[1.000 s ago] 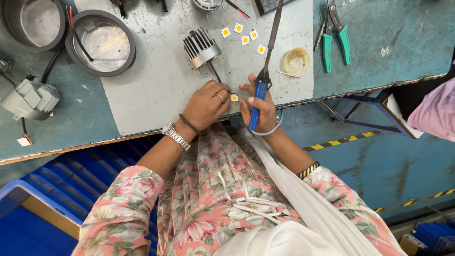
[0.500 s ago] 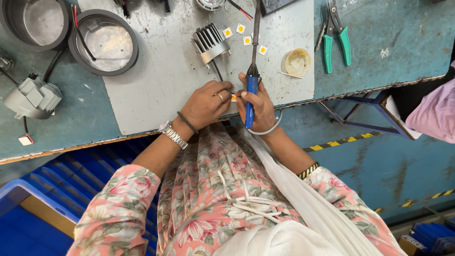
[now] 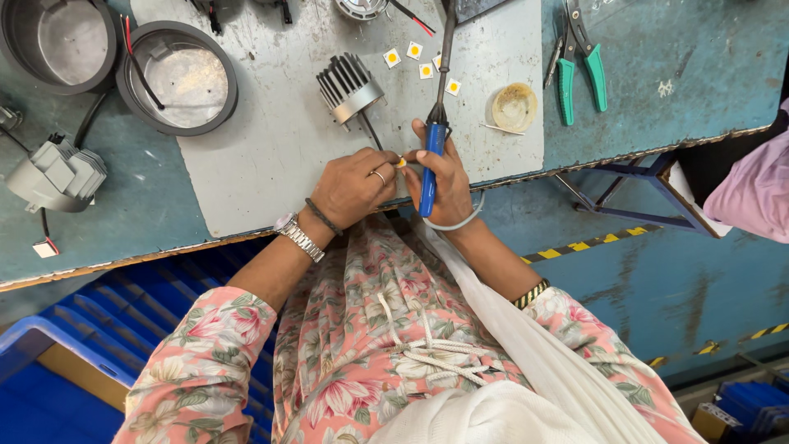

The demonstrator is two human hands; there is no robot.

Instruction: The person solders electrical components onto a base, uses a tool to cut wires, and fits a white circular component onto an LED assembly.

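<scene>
The right hand (image 3: 440, 177) grips one blue-handled soldering iron (image 3: 434, 136), tip pointing away. The left hand (image 3: 355, 187) pinches one small yellow square chip (image 3: 400, 163), mostly hidden by fingertips, probably touching the grey mat (image 3: 271, 156). Four more yellow chips (image 3: 415, 51) lie beyond, beside one finned metal heat sink (image 3: 349, 86). Green pliers (image 3: 579, 70) lie well apart.
</scene>
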